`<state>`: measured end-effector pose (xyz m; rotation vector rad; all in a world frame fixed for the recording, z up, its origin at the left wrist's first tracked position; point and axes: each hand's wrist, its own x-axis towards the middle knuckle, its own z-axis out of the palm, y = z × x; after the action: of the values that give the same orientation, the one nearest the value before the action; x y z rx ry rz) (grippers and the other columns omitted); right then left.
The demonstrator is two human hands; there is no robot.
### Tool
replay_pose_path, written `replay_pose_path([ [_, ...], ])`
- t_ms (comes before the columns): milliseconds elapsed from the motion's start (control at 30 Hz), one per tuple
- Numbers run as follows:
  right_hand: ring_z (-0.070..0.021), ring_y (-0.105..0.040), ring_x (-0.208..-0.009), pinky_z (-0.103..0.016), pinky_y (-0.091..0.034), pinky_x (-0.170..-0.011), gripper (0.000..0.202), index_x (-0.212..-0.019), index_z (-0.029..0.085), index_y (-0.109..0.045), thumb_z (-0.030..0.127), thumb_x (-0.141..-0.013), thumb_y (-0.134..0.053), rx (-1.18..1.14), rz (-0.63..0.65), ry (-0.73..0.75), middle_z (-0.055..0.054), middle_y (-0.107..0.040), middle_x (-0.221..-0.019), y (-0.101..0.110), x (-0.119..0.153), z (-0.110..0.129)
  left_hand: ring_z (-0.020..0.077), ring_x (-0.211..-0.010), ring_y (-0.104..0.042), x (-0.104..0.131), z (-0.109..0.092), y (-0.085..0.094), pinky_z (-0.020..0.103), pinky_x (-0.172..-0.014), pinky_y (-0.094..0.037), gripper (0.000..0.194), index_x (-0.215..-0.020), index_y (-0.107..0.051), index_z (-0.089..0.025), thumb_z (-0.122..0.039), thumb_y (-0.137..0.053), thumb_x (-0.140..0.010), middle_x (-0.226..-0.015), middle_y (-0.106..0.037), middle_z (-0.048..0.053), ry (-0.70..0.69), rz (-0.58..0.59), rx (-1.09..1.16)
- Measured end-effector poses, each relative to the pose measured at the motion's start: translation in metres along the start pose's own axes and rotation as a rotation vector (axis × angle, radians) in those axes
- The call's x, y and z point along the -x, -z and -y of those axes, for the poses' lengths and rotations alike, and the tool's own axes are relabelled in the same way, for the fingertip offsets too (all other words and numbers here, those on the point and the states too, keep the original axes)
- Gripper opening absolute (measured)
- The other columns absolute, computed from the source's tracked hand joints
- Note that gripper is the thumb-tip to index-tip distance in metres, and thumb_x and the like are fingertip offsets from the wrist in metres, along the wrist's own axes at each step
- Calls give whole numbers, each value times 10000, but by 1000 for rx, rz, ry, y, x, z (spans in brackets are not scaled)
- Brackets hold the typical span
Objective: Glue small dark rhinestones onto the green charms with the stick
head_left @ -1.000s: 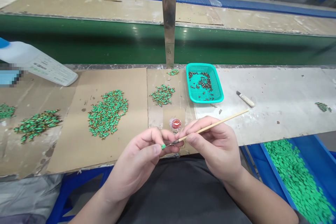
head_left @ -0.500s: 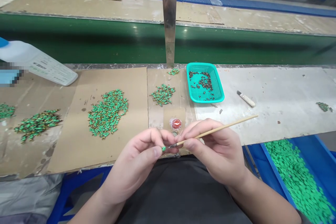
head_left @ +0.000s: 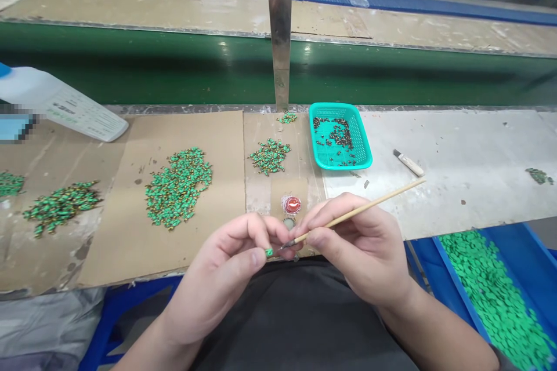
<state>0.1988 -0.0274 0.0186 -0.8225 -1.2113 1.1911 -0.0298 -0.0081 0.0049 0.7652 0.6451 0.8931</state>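
Observation:
Between thumb and fingertips, my left hand (head_left: 230, 266) pinches a small green piece (head_left: 269, 253) whose exact kind is too small to make out. My right hand (head_left: 357, 249) is closed round a thin wooden paintbrush (head_left: 365, 207), held like a pen. Its dark tip points left and down, a short way to the right of the green piece. Just beyond my fingers sits a small pot of red paint (head_left: 292, 204), with a greyish round cap-like thing (head_left: 289, 223) partly hidden behind my hands.
Piles of green-and-gold pieces (head_left: 179, 188) lie on the cardboard (head_left: 226, 185). A turquoise basket (head_left: 368, 156) holds small dark pieces. A flat brush (head_left: 408, 163) lies right; a white bottle (head_left: 65, 101) lies left. Blue trays with green discs (head_left: 491, 290) stand at lower right.
The green piece has shifted slightly left and down and turned in my left fingers. The brush's rear end has risen a little, and its tip is somewhat farther from the piece.

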Motion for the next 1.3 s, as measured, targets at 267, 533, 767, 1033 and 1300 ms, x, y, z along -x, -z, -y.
replay_pose_path([
  [267,-214,-895,-861,-368,-782,-804,61,-1109,254,-868,274,-1118,-925,20,-15,-17,-44,-906,-967,0,2,-1,208,-915,-848,-2,0,0,263,-872,-702,222,-907,-919,-214,-384,-1015,-1012,-993,-872,66,-15,5,-19],
  [533,-227,-909,-882,-383,-789,-812,48,-1109,265,-879,245,-1113,-922,40,-23,-8,-51,-924,-1004,0,1,1,198,-915,-843,-1,-1,-2,249,-881,-709,213,-907,-931,-223,-390,-1021,-1004,-1000,-882,63,0,3,-15],
  [767,-224,-905,-857,-382,-789,-785,49,-1113,272,-874,260,-1120,-922,18,-17,-6,-37,-911,-973,0,2,2,192,-941,-824,0,0,1,243,-897,-701,200,-929,-925,-236,-397,-999,-1022,-1022,-878,55,5,14,-15],
  [1033,-226,-915,-846,-385,-798,-796,57,-1112,273,-863,267,-1123,-919,38,6,14,-29,-911,-927,-1,0,3,192,-907,-796,0,-1,-1,240,-864,-684,213,-916,-922,-236,-405,-1007,-1014,-980,-866,55,-15,4,-41],
  [1300,-235,-921,-890,-383,-791,-798,66,-1098,262,-863,279,-1122,-922,14,-37,2,-54,-924,-999,-1,1,3,206,-880,-814,-1,-2,-2,269,-848,-705,209,-905,-939,-231,-399,-1018,-1000,-963,-869,74,-12,2,-38],
])
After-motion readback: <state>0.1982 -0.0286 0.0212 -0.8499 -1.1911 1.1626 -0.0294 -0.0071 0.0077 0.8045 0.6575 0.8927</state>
